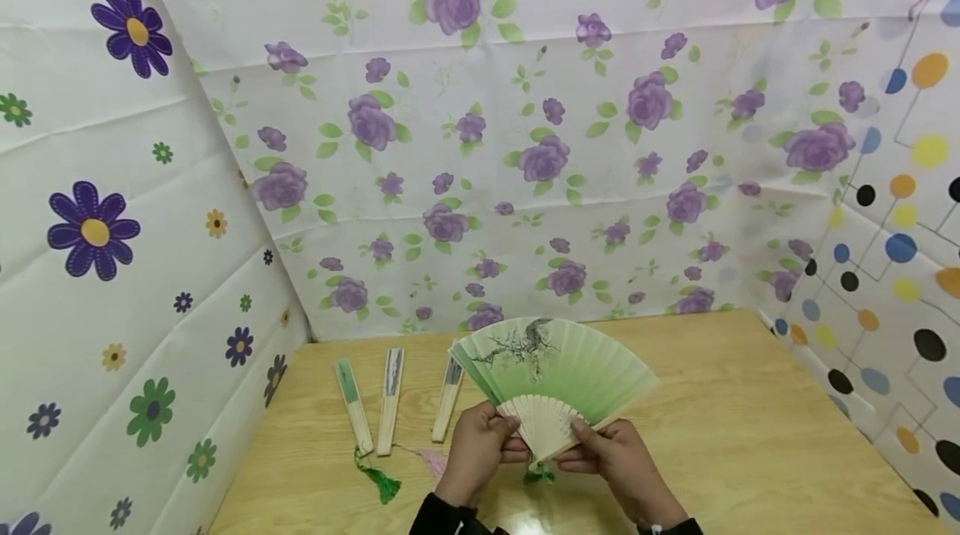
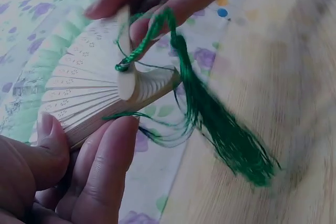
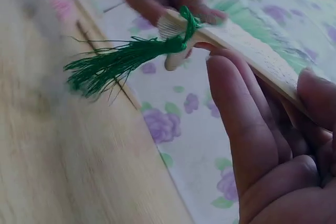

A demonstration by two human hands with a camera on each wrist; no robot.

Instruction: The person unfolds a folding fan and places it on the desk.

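Note:
A green folding fan (image 1: 558,372) with a dark branch painting is spread wide above the table. Its pale slatted ribs (image 2: 84,82) meet at a pivot at the bottom. My left hand (image 1: 480,443) pinches the left outer rib between thumb and fingers. On the other side my right hand (image 1: 618,460) grips the right outer rib, thumb on the front and fingers behind. From the pivot dangles a dark green tassel (image 2: 226,129), which also shows in the right wrist view as a tassel (image 3: 126,59) on a braided cord.
Left of the hands, several folded fans lie on the wooden table (image 1: 750,418): one with green cloth (image 1: 355,406) and a green tassel (image 1: 382,483), a grey-topped one (image 1: 391,402), and another (image 1: 448,402) partly behind the open fan. A pink tassel (image 1: 433,462) lies nearby. Patterned sheets (image 1: 525,102) enclose the table.

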